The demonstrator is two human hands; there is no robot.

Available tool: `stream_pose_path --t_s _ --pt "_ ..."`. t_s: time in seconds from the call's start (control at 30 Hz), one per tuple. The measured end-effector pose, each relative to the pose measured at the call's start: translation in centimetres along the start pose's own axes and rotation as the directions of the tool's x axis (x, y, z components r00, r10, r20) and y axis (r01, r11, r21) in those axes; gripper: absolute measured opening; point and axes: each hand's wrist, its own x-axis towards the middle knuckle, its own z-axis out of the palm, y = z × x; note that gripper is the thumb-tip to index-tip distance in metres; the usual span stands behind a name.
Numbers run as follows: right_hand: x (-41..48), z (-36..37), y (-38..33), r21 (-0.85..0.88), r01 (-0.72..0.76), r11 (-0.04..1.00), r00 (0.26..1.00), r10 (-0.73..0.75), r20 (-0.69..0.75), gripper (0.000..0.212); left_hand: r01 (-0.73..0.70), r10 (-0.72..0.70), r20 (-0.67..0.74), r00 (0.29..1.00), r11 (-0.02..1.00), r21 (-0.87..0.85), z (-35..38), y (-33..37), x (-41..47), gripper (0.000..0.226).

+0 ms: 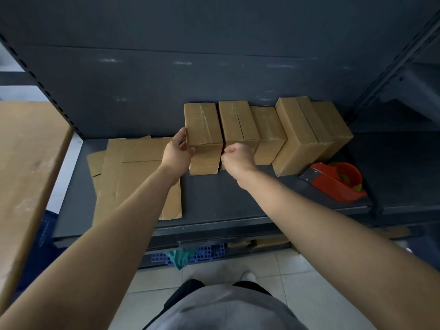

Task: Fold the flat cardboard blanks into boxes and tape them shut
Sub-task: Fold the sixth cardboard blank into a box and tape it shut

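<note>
Cardboard box (203, 132), taped, stands leftmost in the row on the grey shelf (226, 201). My left hand (177, 154) grasps its left side. Right hand (237, 157) is clenched at its right front corner; I cannot tell whether it grips. Flat blanks (133, 172) lie just left.

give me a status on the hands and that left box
Left hand grips left box at its corner. Right hand fisted beside it, nothing visibly held. Flat cardboard left, tape dispenser right, neither blocking.
</note>
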Motion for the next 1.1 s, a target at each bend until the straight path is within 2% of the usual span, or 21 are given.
stream_pose_path --t_s 0.1,0.27,0.33,0.4,0.5,0.57,0.63,0.8,0.9,1.0,1.1 --pt "0.0 0.6 0.8 -0.051 0.019 0.999 1.0 -0.019 -0.015 0.025 0.027 -0.021 -0.126 0.992 0.999 0.04 -1.1 -0.6 -0.4 0.051" --pt "-1.1 3.7 1.5 -0.146 0.07 0.987 0.978 -0.04 0.204 0.018 0.144 -0.087 -0.297 0.951 0.974 0.175 -3.9 -4.7 -1.7 0.044" --pt "-1.5 5.2 1.5 -0.161 0.068 0.985 0.942 -0.01 0.334 0.034 0.225 -0.115 -0.342 0.933 0.925 0.305 -5.2 -6.3 -2.3 0.045" --pt "-1.5 6.6 1.8 -0.17 0.03 0.985 0.891 0.05 0.45 0.053 0.33 -0.147 -0.384 0.912 0.818 0.471 -6.2 -7.5 -2.7 0.05" --pt "-1.5 8.6 2.3 -0.171 -0.055 0.984 0.836 0.139 0.531 0.067 0.497 -0.27 -0.445 0.854 0.678 0.542 -7.1 -9.1 -3.2 0.062" --pt "-1.5 9.8 2.5 -0.161 -0.105 0.981 0.818 0.177 0.548 0.071 0.568 -0.339 -0.47 0.815 0.63 0.53 -7.7 -10.2 -3.3 0.068" --pt "-1.5 10.8 2.6 -0.152 -0.143 0.978 0.813 0.204 0.545 0.074 0.596 -0.399 -0.452 0.798 0.633 0.494 -8.1 -10.8 -3.4 0.072" --pt "-1.4 11.8 2.4 -0.053 -0.207 0.977 0.84 0.205 0.502 0.07 0.578 -0.4 -0.423 0.813 0.644 0.502 -8.4 -11.3 -3.5 0.071" --pt "-1.2 12.1 2.3 0.038 -0.268 0.963 0.857 0.221 0.465 0.063 0.563 -0.398 -0.402 0.825 0.648 0.514 -8.2 -11.2 -3.6 0.069" --pt "-1.2 12.4 2.1 0.147 -0.336 0.93 0.858 0.237 0.456 0.047 0.557 -0.388 -0.405 0.828 0.65 0.516 -8.1 -11.0 -3.9 0.069" --pt "-1.5 12.6 1.7 0.139 -0.296 0.945 0.867 0.205 0.454 0.037 0.523 -0.358 -0.391 0.848 0.685 0.507 -8.5 -10.6 -4.0 0.069"
